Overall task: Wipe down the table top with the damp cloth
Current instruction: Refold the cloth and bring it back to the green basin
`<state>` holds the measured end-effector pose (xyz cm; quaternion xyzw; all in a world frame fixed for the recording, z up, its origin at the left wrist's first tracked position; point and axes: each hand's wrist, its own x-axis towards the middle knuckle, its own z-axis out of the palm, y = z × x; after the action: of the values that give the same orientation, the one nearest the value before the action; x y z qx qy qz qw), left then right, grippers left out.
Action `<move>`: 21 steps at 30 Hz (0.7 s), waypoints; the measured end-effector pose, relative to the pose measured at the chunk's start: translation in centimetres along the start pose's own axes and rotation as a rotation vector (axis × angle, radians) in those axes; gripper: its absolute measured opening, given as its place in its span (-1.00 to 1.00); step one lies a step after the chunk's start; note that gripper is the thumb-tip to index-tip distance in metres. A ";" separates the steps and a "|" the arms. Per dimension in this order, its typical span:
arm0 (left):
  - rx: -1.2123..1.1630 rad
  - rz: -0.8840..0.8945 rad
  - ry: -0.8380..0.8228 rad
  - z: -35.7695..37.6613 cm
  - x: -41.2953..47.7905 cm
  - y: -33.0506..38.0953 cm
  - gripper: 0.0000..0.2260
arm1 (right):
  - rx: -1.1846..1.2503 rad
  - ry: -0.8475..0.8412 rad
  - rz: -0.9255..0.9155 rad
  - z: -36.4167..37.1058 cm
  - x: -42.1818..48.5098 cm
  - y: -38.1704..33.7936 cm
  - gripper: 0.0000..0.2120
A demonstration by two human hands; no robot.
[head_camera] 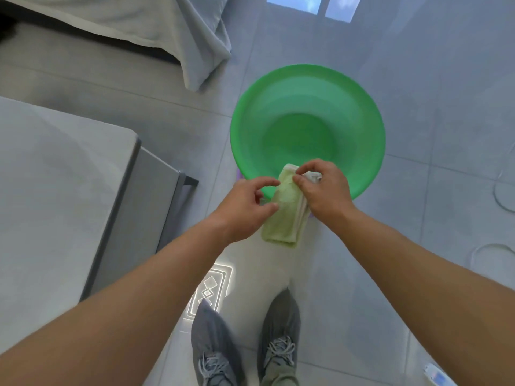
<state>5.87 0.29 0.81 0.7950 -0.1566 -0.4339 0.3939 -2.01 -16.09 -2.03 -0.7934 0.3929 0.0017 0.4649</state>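
A folded pale green cloth (284, 213) hangs in the air over the near rim of a green plastic basin (306, 118) that stands on the floor. My right hand (326, 190) pinches the cloth's upper end between thumb and fingers. My left hand (245, 207) is at the cloth's left edge, with the thumb and fingertips touching it. The grey table top (55, 174) fills the left side, well apart from both hands.
A bed with a grey sheet (156, 26) lies at the upper left. My two feet in grey shoes (245, 346) stand on the glossy tiled floor below the cloth. Thin cables (498, 196) curl on the floor at the right.
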 end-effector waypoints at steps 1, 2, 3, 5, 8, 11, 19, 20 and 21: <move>0.159 0.074 0.038 -0.4 0.4 -0.1 -0.64 | -0.013 -0.005 0.006 0.1 0.2 0.0 -0.87; 0.296 0.149 0.071 -0.9 0.9 -0.2 -0.62 | -0.016 -0.014 0.005 0.2 0.3 0.1 -0.89; 0.418 0.227 0.090 -1.2 1.3 -0.2 -0.59 | -0.022 -0.023 -0.001 0.3 0.4 0.2 -0.91; 0.607 0.345 0.031 -1.6 2.2 -0.3 -0.50 | -0.056 -0.050 -0.048 0.1 0.4 0.4 -0.95; 0.748 0.417 -0.080 -1.7 3.4 -0.6 -0.39 | -0.110 -0.139 -0.123 -0.5 -0.2 0.8 -0.83; 0.813 0.461 -0.077 -1.6 4.3 -0.7 -0.38 | -0.155 -0.217 -0.183 -1.3 -1.1 1.8 -0.62; 0.832 0.533 -0.097 -2.0 5.4 -1.1 -0.36 | -0.549 -0.206 -0.351 -1.5 -3.5 4.1 -0.07; 0.831 0.539 -0.098 -2.0 5.5 -1.1 -0.36 | -0.556 -0.198 -0.347 -1.3 -3.5 4.2 -0.10; 0.827 0.540 -0.100 -2.0 5.6 -1.0 -0.37 | -0.556 -0.192 -0.344 -1.1 -3.4 4.2 -0.14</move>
<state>10.57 -1.38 -2.51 0.7940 -0.5348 -0.2554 0.1358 -7.39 -15.85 -3.28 -0.9406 0.1922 0.1051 0.2592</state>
